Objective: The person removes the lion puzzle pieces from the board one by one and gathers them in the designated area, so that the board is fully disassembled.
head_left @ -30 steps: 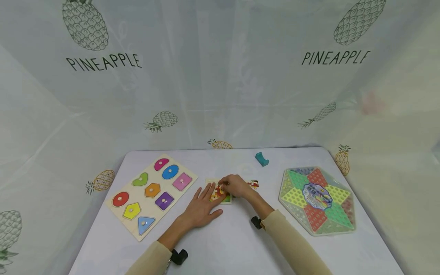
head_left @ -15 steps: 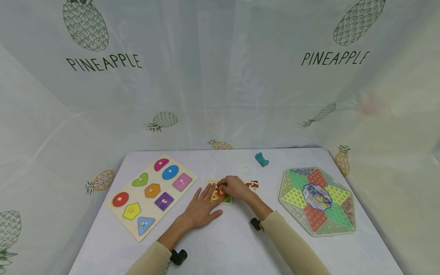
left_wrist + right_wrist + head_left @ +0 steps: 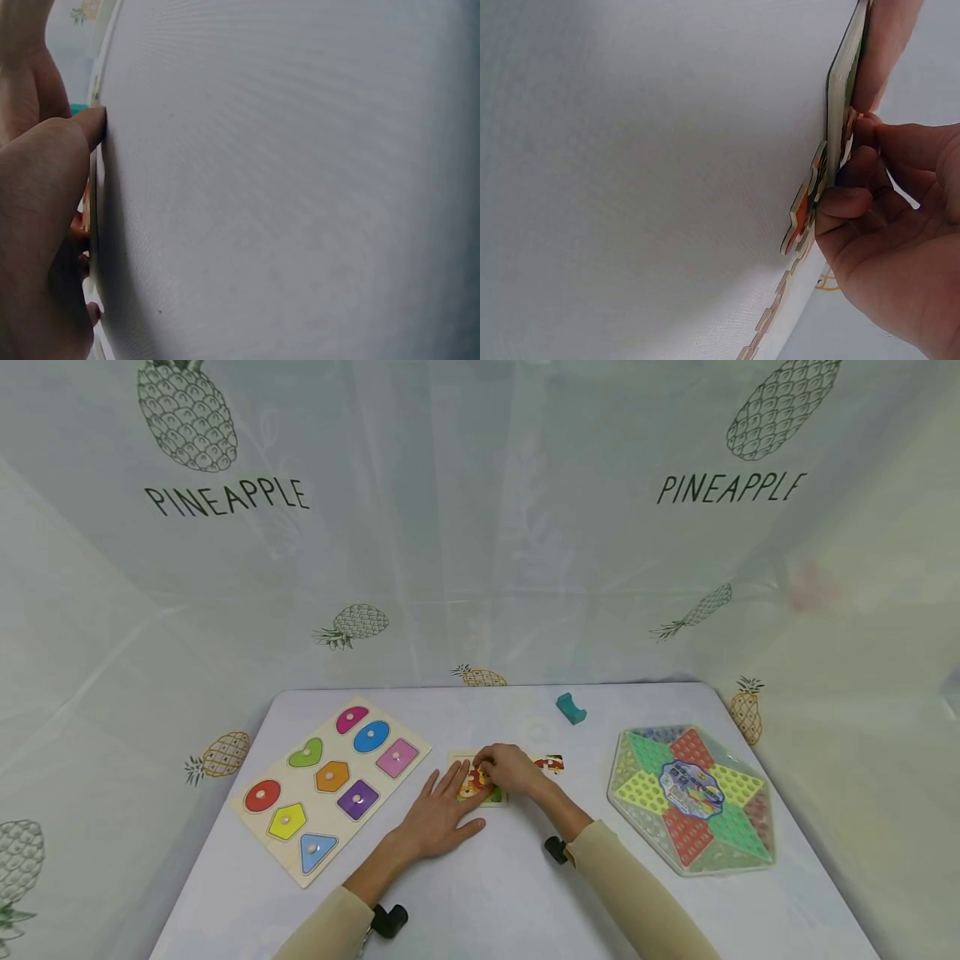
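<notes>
A small wooden jigsaw board (image 3: pixel 454 755) with an orange and green picture lies on the white table, partly covered by both hands. My left hand (image 3: pixel 441 818) rests on its near left side with fingers spread straight. Over the board's right part, my right hand (image 3: pixel 513 770) pinches a jigsaw piece (image 3: pixel 848 135) between thumb and finger; in the right wrist view this piece sits tilted at the board surface. Loose jigsaw pieces (image 3: pixel 799 214) lie beside the board under the right hand, and more red and brown pieces (image 3: pixel 551 764) show to its right.
To the left lies a shape board (image 3: pixel 330 747) with coloured knobbed shapes. A hexagonal game board (image 3: pixel 693 797) with a coloured star lies at the right. A teal block (image 3: pixel 572 707) sits near the table's back edge. Patterned cloth (image 3: pixel 480 527) hangs behind.
My right hand has shifted slightly left over the board and now stays nearly still, its fingers working at the jigsaw piece. The left hand keeps its place.
</notes>
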`<state>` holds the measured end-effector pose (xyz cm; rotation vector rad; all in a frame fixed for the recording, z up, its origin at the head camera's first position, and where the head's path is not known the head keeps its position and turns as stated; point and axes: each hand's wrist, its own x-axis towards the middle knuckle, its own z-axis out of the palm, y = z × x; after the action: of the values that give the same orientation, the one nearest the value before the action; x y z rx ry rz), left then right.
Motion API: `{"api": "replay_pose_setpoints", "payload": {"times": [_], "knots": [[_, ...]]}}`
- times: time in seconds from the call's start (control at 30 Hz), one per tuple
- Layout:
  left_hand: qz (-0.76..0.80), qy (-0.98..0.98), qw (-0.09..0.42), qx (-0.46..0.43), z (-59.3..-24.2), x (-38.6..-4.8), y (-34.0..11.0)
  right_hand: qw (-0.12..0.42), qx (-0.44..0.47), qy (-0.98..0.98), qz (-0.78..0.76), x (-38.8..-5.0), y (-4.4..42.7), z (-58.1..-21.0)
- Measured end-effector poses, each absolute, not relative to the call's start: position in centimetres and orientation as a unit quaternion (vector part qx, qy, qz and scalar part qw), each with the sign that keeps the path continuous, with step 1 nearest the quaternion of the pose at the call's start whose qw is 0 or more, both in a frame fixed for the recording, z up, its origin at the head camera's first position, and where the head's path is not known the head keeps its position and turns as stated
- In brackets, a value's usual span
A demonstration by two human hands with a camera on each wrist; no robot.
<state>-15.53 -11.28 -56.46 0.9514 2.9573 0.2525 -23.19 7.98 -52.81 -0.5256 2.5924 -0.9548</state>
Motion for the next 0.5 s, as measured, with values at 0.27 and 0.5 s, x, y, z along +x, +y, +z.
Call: {"api": "replay_pose_setpoints", "payload": {"times": [0.27,0.5], "knots": [[0.077,0.948,0.01,0.307,-56.36,-15.48,-11.24,0.169,-0.181,0.905,-0.347,-23.18,7.99,-52.53],[0.078,0.946,0.0,0.316,-56.49,-15.53,-11.23,0.166,-0.181,0.902,-0.356,-23.36,8.1,-52.68]]}}
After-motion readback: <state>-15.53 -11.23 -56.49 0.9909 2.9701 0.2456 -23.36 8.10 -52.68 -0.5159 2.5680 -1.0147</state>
